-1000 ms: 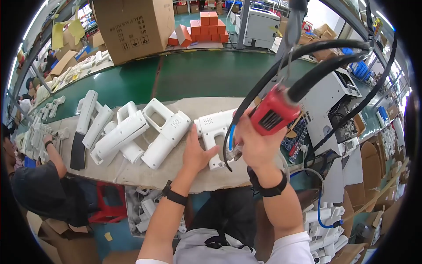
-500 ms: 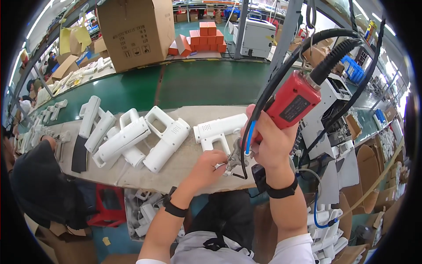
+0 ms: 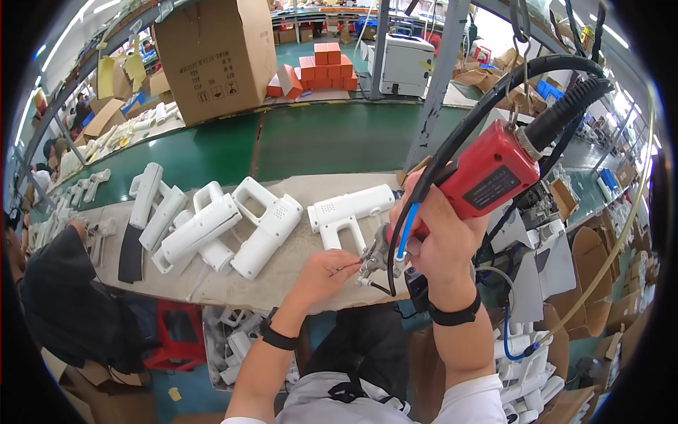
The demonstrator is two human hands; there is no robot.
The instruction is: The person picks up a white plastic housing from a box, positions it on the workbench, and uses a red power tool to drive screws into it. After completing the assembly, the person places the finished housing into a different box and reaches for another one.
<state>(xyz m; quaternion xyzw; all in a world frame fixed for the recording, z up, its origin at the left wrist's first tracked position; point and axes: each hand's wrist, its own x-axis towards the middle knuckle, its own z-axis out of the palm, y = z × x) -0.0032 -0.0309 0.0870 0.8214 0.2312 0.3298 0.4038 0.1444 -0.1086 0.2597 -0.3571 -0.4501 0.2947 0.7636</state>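
On the left, white shells (image 3: 201, 230) are lying on the mat (image 3: 275, 290). The left hand (image 3: 326, 274) is bending its fingers by a metal tip (image 3: 376, 263); I cannot tell what it is holding. Farther off, a lone shell (image 3: 349, 207) is lying. The right hand (image 3: 452, 247) is gripping a red tool (image 3: 492, 175), fingers curled tight.

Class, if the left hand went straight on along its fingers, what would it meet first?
Probably the metal nose of the red tool: the left hand points right at it and may already touch it; depth is unclear.
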